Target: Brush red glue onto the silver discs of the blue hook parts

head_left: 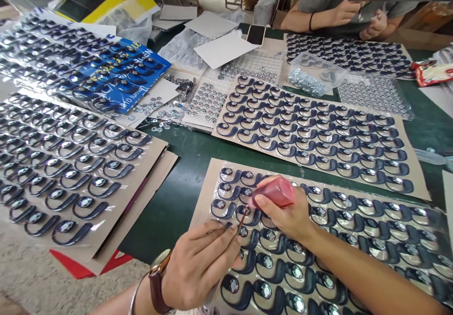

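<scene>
My right hand [283,211] is wrapped round a small red squeeze bottle [278,191], tipped with its nozzle pointing down to the left. Closed in a pinch, my left hand [203,263] holds a thin pointed tool [242,219], whose exact kind I cannot make out. The tool's tip and the nozzle meet over one of the dark curved pieces [252,215], near its shiny round centre. Rows of these hook-shaped pieces lie on the cardboard sheet [203,194] under both hands. My hands cover part of the rows.
Another filled sheet [412,159] lies just behind, and stacked sheets [141,159] stand at left. A clear tray of small shiny parts [307,81], loose metal discs [161,125] and a phone [256,35] are farther back. Across the table, a co-worker's hands [373,25] work above another sheet.
</scene>
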Demonstrator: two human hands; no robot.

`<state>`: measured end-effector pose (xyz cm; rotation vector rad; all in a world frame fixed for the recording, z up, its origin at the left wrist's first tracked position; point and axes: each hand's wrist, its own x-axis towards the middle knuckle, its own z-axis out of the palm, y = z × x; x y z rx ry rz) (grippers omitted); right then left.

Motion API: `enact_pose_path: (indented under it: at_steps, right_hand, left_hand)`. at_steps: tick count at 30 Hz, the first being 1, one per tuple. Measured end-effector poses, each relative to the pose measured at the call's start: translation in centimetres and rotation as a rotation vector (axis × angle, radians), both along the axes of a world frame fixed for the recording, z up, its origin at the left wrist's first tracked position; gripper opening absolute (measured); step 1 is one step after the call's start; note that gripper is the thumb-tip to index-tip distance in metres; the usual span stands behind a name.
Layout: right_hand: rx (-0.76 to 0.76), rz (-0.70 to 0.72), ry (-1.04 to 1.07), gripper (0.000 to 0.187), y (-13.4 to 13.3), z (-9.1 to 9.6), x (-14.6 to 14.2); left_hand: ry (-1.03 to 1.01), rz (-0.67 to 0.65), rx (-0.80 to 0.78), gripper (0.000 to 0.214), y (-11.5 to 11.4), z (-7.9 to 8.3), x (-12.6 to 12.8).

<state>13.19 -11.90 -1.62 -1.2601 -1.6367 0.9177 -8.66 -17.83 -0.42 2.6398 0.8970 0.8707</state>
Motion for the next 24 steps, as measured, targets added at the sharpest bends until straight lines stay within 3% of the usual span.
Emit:
enact_pose_path:
  at_steps: [7, 13, 15, 18, 21, 24]
  right_hand:
    - [-0.092, 0.124, 0.035, 0.021, -0.1, 0.2, 0.0]
    - [-0.251, 0.106, 0.228, 0.017, 1.2, 2.8, 0.7]
    - [-0.276, 0.117, 0.189, 0.019, 2.0, 3.5, 1.2]
    - [-0.151, 0.054, 0.056, 0.019, 2.9, 3.2, 1.5]
    - [0.032, -0.058, -0.024, 0.018, 3.2, 2.0, 1.2]
    - [0.118, -0.116, -0.048, 0.016, 3.3, 0.9, 0.7]
  left_hand:
    - [0.01, -0.015, -0.032, 0.032, -0.1, -0.1, -0.2]
    - [-0.082, 0.0, -0.071, 0.027, 0.8, 1.0, 0.2]
    - [-0.102, 0.004, -0.121, 0.026, 1.2, 1.4, 0.2]
    - [-0.093, 0.007, -0.118, 0.025, 1.9, 1.8, 0.4]
    - [-0.063, 0.017, -0.005, 0.023, 2.6, 1.7, 0.7]
    - [0.013, 0.021, 0.063, 0.025, 3.3, 1.5, 1.0]
